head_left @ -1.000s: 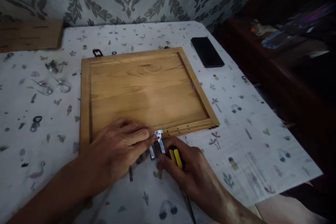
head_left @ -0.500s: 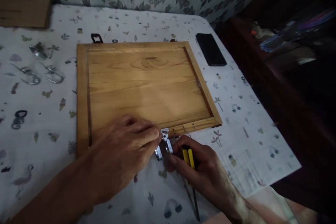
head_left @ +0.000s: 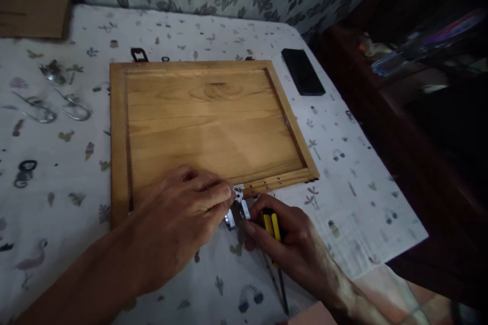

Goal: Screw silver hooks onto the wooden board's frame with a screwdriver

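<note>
A framed wooden panel [head_left: 213,111] lies flat on the patterned tablecloth. At its near edge sits a small silver metal fitting [head_left: 239,208], partly hidden by my fingers. My left hand [head_left: 183,213] rests across the panel's near side, its thumb and fingers closed on the left of the fitting. On the right, my right hand [head_left: 284,236] is curled round the yellow and black handle of a screwdriver [head_left: 271,226], whose shaft points down toward me. Its thumb and forefinger are brought together beside the fitting; whether they touch it I cannot tell. Small dark holes dot the near rail.
Several loose metal pieces [head_left: 53,91] lie on the left of the tablecloth [head_left: 76,172]. A cardboard piece [head_left: 34,10] is at the back left. A black phone [head_left: 303,72] lies right of the panel, near the table's right edge. Dark hardware [head_left: 139,55] shows at the panel's far edge.
The view has shifted slightly, so the panel and phone appear a little further left. Both hands keep nearly the same position at the fitting.
</note>
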`<state>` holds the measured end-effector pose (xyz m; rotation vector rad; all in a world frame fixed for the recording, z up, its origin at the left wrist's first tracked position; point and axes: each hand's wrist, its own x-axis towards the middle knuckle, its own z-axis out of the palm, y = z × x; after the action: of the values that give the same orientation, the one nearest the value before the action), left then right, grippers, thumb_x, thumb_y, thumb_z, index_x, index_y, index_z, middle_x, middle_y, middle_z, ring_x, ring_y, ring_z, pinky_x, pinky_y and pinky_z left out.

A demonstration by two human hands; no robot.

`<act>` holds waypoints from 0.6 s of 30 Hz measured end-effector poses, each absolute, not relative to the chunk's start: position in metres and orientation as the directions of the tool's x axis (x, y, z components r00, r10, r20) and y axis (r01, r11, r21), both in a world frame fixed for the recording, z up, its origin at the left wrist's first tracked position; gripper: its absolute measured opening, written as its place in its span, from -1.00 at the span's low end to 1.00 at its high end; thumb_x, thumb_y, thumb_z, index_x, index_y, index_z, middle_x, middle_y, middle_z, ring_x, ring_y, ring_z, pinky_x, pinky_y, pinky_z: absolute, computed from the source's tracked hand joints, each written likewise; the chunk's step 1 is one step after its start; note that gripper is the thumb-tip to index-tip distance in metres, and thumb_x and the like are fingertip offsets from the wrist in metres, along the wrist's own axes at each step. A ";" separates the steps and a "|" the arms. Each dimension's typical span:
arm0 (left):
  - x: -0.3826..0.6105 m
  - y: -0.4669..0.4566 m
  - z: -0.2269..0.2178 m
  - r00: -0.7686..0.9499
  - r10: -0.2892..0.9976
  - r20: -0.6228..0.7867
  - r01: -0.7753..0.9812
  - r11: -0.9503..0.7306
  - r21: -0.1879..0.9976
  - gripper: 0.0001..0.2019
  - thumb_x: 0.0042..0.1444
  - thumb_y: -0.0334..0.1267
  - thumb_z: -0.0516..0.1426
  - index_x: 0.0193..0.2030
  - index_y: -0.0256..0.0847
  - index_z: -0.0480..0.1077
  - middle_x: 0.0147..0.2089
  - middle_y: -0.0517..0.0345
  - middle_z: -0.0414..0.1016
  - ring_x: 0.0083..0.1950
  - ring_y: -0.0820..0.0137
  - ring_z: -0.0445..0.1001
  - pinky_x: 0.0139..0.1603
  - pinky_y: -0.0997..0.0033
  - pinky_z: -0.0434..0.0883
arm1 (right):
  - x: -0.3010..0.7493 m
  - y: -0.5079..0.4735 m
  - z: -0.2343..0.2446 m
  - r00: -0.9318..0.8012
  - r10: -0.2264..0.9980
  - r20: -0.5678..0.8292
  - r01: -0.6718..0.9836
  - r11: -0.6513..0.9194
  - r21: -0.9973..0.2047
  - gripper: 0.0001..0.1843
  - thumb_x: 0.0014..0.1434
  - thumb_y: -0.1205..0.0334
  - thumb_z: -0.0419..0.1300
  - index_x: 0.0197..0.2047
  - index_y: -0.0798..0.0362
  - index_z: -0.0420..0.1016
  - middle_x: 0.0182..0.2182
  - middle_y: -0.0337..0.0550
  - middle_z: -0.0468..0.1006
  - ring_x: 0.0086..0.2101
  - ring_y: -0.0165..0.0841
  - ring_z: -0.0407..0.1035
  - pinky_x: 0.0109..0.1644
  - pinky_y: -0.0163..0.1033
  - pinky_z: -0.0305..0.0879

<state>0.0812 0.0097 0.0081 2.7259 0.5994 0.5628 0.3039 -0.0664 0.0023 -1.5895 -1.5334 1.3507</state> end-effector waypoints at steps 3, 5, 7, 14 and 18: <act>0.081 0.010 0.010 0.837 0.452 0.309 0.338 -0.871 0.358 -0.78 0.31 -0.51 0.05 -0.08 -0.28 0.51 0.05 0.01 0.67 0.00 0.25 0.58 -0.02 0.19 0.40 | 0.304 -0.066 0.002 -0.162 0.946 -0.279 0.391 -0.198 -0.899 -0.75 0.38 0.07 0.24 -0.32 -0.03 0.41 -0.58 -0.32 0.57 -0.58 -0.42 0.35 -0.49 -0.31 0.22; 0.081 0.010 0.010 0.842 0.456 0.289 0.349 -0.868 0.353 -0.78 0.31 -0.52 0.06 -0.07 -0.26 0.51 0.06 0.01 0.67 0.01 0.25 0.58 -0.02 0.21 0.41 | 0.304 -0.066 0.000 -0.151 0.948 -0.279 0.385 -0.203 -0.900 -0.75 0.37 0.05 0.25 -0.31 -0.03 0.43 -0.60 -0.32 0.55 -0.58 -0.42 0.35 -0.49 -0.30 0.23; 0.080 0.010 0.010 0.848 0.457 0.269 0.354 -0.866 0.354 -0.77 0.31 -0.52 0.07 -0.06 -0.24 0.51 0.08 0.01 0.66 0.03 0.25 0.58 -0.03 0.22 0.41 | 0.305 -0.066 0.000 -0.116 0.953 -0.281 0.357 -0.224 -0.907 -0.76 0.35 0.01 0.28 -0.28 -0.03 0.46 -0.59 -0.33 0.51 -0.59 -0.42 0.34 -0.50 -0.31 0.24; 0.077 0.015 0.008 0.872 0.427 0.241 0.327 -0.873 0.362 -0.73 0.35 -0.48 0.08 0.06 -0.22 0.55 0.12 0.00 0.65 0.08 0.24 0.60 0.04 0.23 0.45 | 0.330 -0.058 0.027 0.108 0.972 -0.210 0.180 -0.227 -0.957 -0.58 0.25 -0.21 0.34 -0.31 -0.02 0.47 -0.66 -0.37 0.33 -0.63 -0.47 0.15 -0.58 -0.34 0.08; 0.074 0.016 0.004 0.854 0.410 0.320 0.305 -0.894 0.330 -0.62 0.34 -0.57 0.02 0.10 -0.23 0.57 0.12 0.01 0.68 0.09 0.29 0.63 0.06 0.25 0.49 | 0.341 -0.054 0.059 0.268 0.960 -0.077 0.105 -0.109 -0.989 -0.64 0.16 -0.16 0.41 -0.28 -0.05 0.52 -0.58 -0.26 0.49 -0.64 -0.44 0.15 -0.63 -0.31 0.02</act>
<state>0.0738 0.0165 0.0038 2.7628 0.5429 0.5635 0.3410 -0.0537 0.0593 -1.4797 -1.0463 1.0158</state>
